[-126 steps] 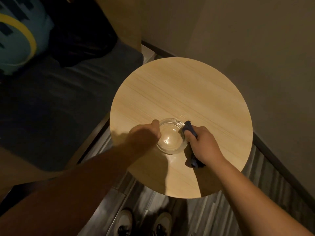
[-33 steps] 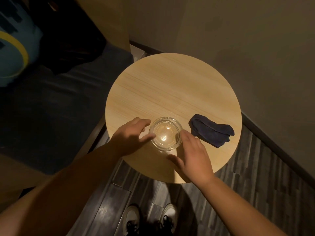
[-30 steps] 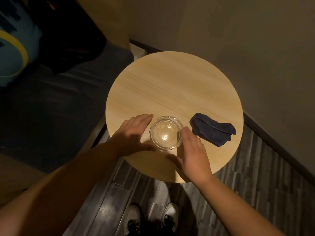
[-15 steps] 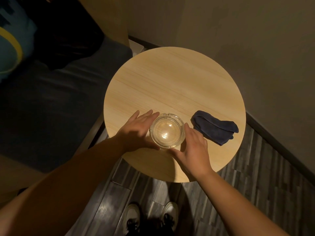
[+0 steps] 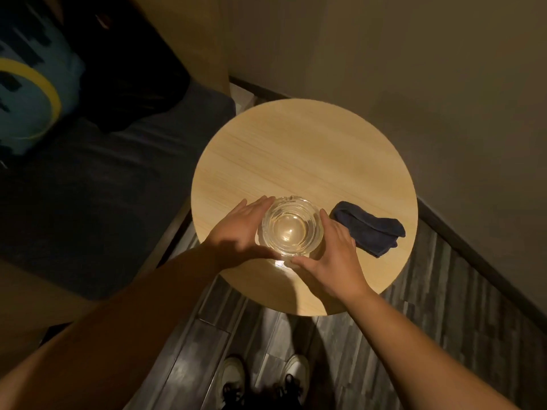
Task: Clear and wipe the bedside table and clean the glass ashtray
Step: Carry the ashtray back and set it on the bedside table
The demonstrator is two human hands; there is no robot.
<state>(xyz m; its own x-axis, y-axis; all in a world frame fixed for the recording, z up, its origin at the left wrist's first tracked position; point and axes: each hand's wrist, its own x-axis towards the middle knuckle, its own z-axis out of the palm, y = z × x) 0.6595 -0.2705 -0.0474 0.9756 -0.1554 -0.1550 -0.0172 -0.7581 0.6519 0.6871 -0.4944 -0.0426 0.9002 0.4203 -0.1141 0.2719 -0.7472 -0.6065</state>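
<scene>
The clear glass ashtray point(image 5: 290, 227) sits at the near middle of the round light-wood bedside table point(image 5: 296, 155). My left hand point(image 5: 239, 232) presses flat against its left side and my right hand point(image 5: 331, 255) against its right side, thumbs meeting at the near rim, so the ashtray is held between both palms. I cannot tell whether it is lifted off the wood. A crumpled dark blue cloth point(image 5: 370, 229) lies on the table just right of my right hand, untouched.
A dark bed point(image 5: 88, 187) with a teal and yellow pillow point(image 5: 26, 93) runs along the left of the table. A plain wall point(image 5: 414, 69) stands behind and to the right. My shoes point(image 5: 233, 380) are on the grey plank floor below the table's near edge.
My right hand has let go of the blue cloth, which now lies on the table. Both hands have closed in around the ashtray from its two sides.
</scene>
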